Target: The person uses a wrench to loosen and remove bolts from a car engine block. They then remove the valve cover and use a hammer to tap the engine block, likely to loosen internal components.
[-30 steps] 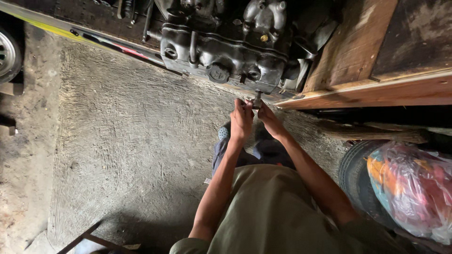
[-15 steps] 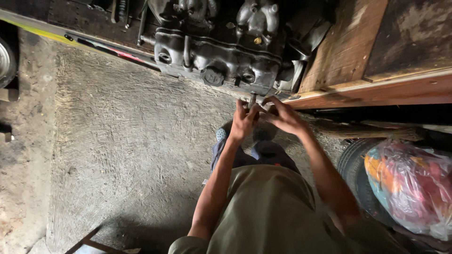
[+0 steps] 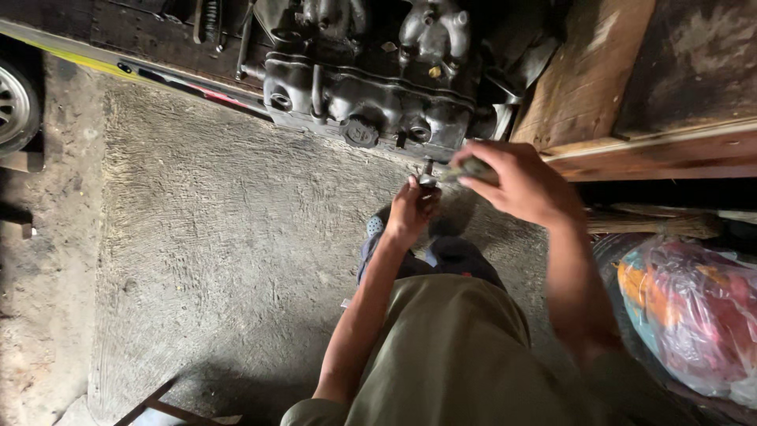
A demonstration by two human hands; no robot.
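A dark, greasy engine block (image 3: 371,95) stands on the concrete floor ahead of me. My left hand (image 3: 410,211) is closed around a small metal part (image 3: 426,178) just below the engine's near edge. To its right and a little higher, my right hand (image 3: 516,181) grips a slim, blurred tool (image 3: 467,169) whose tip points left toward that part. Both forearms reach out over my olive trousers (image 3: 449,355).
A wooden bench or crate (image 3: 631,118) rises at the right. Below it lie a broom (image 3: 654,225), a tyre and a clear bag of coloured cloth (image 3: 694,315). A car wheel (image 3: 16,106) is at far left, a yellow-edged sill (image 3: 118,67) runs behind.
My right hand has lifted away from the left and swung right and up with the tool. The left hand has stayed by the engine's edge. The camera has moved closer.
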